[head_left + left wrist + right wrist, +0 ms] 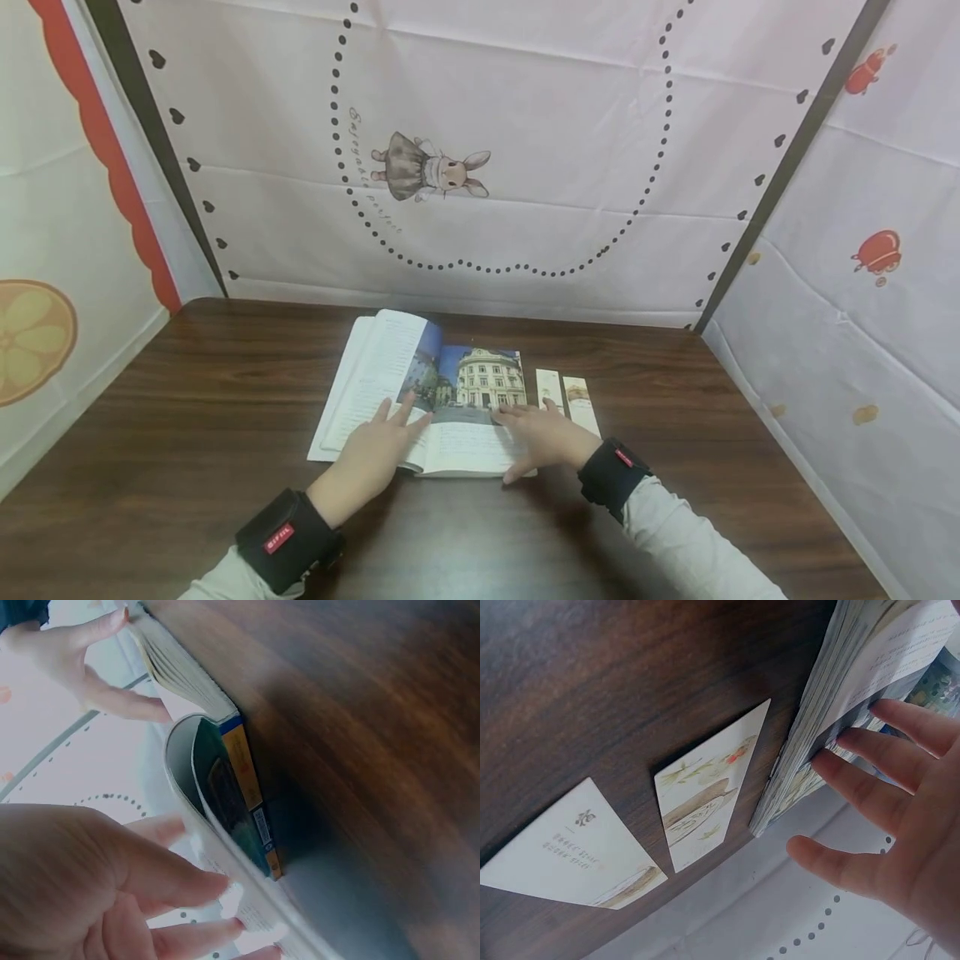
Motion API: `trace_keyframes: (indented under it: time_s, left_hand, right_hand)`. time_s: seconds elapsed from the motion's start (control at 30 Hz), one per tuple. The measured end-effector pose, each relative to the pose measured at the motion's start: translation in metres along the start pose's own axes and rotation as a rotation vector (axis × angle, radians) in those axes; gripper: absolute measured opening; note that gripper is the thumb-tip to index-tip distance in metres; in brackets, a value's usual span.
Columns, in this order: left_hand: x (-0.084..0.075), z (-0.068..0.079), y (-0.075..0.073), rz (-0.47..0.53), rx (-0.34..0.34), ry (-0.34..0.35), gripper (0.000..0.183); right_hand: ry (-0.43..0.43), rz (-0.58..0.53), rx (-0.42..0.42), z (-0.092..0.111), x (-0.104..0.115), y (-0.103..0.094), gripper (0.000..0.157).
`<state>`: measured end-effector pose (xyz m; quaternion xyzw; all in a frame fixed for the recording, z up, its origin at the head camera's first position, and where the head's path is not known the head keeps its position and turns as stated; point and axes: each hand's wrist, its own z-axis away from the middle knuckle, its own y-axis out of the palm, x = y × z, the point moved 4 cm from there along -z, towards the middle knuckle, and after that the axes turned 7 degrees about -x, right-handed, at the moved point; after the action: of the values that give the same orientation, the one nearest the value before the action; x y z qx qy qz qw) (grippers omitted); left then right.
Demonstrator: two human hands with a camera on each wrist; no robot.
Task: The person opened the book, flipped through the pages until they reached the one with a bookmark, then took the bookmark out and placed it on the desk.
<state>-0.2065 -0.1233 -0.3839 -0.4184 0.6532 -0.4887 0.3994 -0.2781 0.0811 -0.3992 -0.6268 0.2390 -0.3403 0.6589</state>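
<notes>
An open book (465,446) lies on the dark wooden table, a photo of a pale corner building across its right page. My left hand (375,450) rests on the left pages with its fingers spread; the left wrist view shows those pages (225,847) bowed up from the spine (241,765). On the right page my right hand (543,435) lies with fingers extended, the fingertips (826,761) touching the page near its outer edge. Two printed bookmarks, one with red and green drawing (705,787) and one with writing (577,851), lie just right of the book.
The brown wooden table (187,400) surrounds the book. Behind it hangs a white cloth (525,167) with a rabbit print and dotted line. More printed cloth stands along the left side (67,208) and right side (862,275).
</notes>
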Motion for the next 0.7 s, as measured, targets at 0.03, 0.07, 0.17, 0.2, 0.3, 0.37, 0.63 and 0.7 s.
trace_keyframes:
  time_s: [0.03, 0.07, 0.17, 0.2, 0.3, 0.37, 0.63, 0.7]
  left_hand:
    - [0.0, 0.0, -0.001, -0.003, -0.001, -0.009, 0.053]
    - [0.001, 0.0, -0.001, -0.009, -0.004, -0.018, 0.051]
    - [0.001, 0.001, 0.0, -0.03, -0.006, -0.046, 0.045]
    - [0.001, 0.001, 0.001, -0.037, -0.008, -0.054, 0.045]
    - [0.002, 0.001, 0.005, -0.043, -0.023, -0.08, 0.042]
    - [0.002, 0.001, 0.006, -0.034, -0.039, -0.095, 0.042]
    - [0.003, 0.0, 0.01, 0.027, 0.011, -0.144, 0.074]
    - [0.003, 0.0, 0.01, 0.04, 0.025, -0.146, 0.078]
  right_hand:
    - [0.0, -0.004, -0.001, 0.0, 0.0, 0.0, 0.096]
    - [-0.001, -0.008, -0.003, 0.0, -0.001, 0.0, 0.096]
    - [-0.007, -0.02, 0.001, 0.001, -0.001, -0.001, 0.095]
    - [-0.012, -0.023, 0.003, 0.001, -0.002, -0.001, 0.094]
    - [-0.021, -0.042, 0.027, 0.003, -0.002, -0.004, 0.091]
    - [-0.026, -0.054, 0.047, 0.004, -0.002, -0.007, 0.086]
    - [-0.037, -0.033, 0.05, 0.007, 0.0, -0.009, 0.079]
    - [-0.039, -0.027, 0.047, 0.008, 0.0, -0.007, 0.08]
